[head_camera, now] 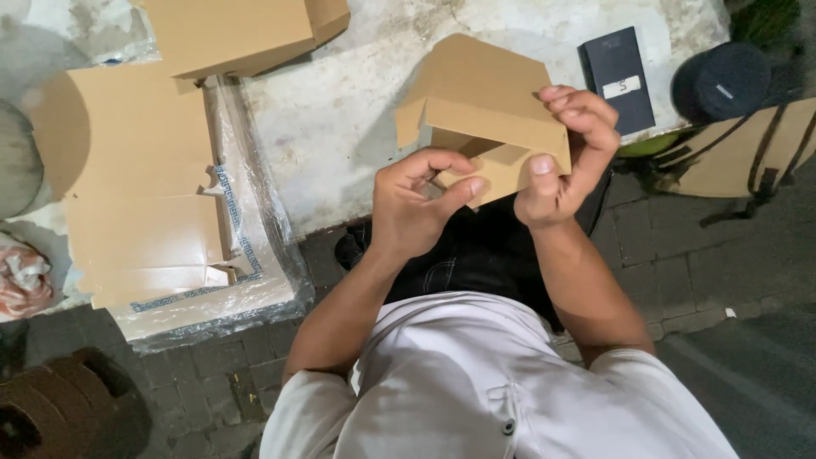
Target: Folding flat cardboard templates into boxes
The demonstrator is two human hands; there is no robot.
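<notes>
A brown cardboard box, partly folded with a flap sticking out at its left, is held up over the edge of a pale stone table. My right hand grips the box's right side, thumb on the front and fingers curled over the top edge. My left hand is under the box's lower front, thumb and fingers pinching a flap there.
A stack of flat cardboard blanks lies on clear plastic wrap at the left. A folded box sits at the table's far edge. A dark phone-shaped case and a round dark cap lie at the right. The ground is brick paving.
</notes>
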